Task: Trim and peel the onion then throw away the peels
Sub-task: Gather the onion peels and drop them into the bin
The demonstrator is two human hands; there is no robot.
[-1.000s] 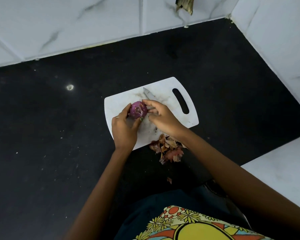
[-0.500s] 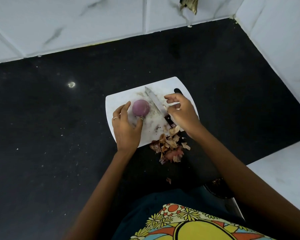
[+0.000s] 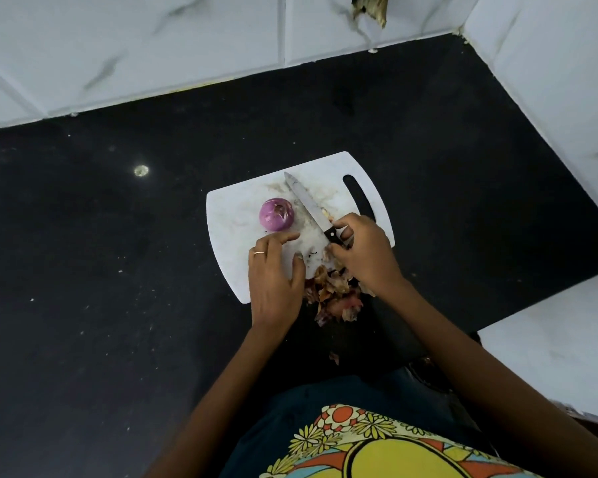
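Right hand point(image 3: 365, 255) curled, fingertips pinching peel scraps by the knife point(image 3: 313, 208) handle; can't tell if it touches the handle. Left hand point(image 3: 273, 279) flat, fingers relaxed and spread on the cutting board point(image 3: 232, 243), holding nothing. Peeled purple onion point(image 3: 276, 214) sits alone on board, just beyond left fingertips, apart from them. Knife lies beside onion. Peels point(image 3: 335, 294) piled at board's near edge, spilling onto black counter point(image 3: 101, 270).

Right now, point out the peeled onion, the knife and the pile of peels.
onion point(image 3: 276, 214): head view, middle of its purple top.
knife point(image 3: 308, 203): head view, middle of the blade.
pile of peels point(image 3: 335, 294): head view, centre of the heap at the board's near edge.
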